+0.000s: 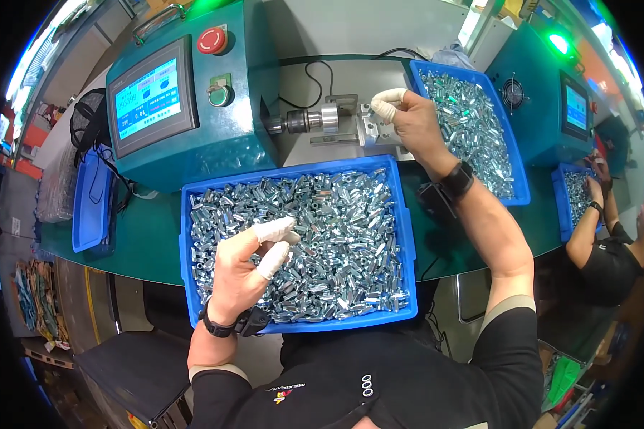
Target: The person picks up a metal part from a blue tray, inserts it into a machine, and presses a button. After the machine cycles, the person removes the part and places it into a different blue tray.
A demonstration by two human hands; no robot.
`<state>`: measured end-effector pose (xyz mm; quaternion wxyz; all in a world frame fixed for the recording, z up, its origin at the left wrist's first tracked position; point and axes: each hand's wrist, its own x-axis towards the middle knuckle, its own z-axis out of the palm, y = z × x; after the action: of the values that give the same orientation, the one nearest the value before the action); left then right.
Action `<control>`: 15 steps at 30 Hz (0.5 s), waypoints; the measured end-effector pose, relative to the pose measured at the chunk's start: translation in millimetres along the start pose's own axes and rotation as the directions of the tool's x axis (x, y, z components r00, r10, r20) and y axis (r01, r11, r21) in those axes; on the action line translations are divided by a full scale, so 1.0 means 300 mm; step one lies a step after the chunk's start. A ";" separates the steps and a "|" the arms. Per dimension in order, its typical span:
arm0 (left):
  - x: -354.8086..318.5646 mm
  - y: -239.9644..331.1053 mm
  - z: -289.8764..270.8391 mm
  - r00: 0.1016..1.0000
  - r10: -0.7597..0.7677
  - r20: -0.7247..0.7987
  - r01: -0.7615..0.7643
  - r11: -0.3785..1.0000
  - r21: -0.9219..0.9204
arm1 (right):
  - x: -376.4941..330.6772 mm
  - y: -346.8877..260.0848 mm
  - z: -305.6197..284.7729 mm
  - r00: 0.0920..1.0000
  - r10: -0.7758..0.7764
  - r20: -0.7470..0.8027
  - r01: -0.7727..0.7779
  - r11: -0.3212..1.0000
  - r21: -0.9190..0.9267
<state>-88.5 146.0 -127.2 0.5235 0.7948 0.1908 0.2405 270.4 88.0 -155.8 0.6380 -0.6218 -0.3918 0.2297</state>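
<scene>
We take the blue tray [405, 236] nearest the body as our landmark. It sits on the green surface [150, 236], heaped with small zinc-bright metal sleeves [336, 243], short hexagonal pieces with a bore through each, lying every which way with no common axis.

Left hand [240, 268] hovers over the tray's left half, thumb and forefinger in white finger cots, tips drawn close together just above the heap; we cannot tell whether a sleeve is pinched between them.

Right hand [411, 118] is well beyond the tray's far right corner, up at the steel fixture block [372, 129], fingers curled, cotted thumb and forefinger pressed together at the block's top. Any piece held there is too small to make out.

The chuck [311, 120], a stepped steel cylinder, runs left to right from the teal machine [215, 150] toward that block, so the working axis lies crosswise to our forearms. The right hand is the nearer one to it.

A second blue tray [504, 114] of sleeves stands right of the fixture.
</scene>
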 end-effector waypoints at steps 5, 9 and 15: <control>-0.003 -0.011 0.000 1.000 0.018 -0.009 -0.018 1.000 -0.019 | 0.003 0.030 0.016 0.997 0.079 0.001 -0.079 0.997 0.014; -0.003 -0.004 -0.003 1.000 0.029 0.001 -0.029 0.999 0.014 | -0.001 0.030 0.010 0.999 0.051 0.011 -0.051 0.998 -0.034; -0.004 0.003 -0.004 1.000 -0.016 0.003 0.016 1.000 -0.022 | -0.009 0.033 -0.001 0.999 0.023 0.036 -0.021 0.999 -0.044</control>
<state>-90.2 145.7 -126.2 0.5342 0.7879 0.1939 0.2373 270.9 86.9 -166.0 0.6144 -0.6357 -0.4014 0.2393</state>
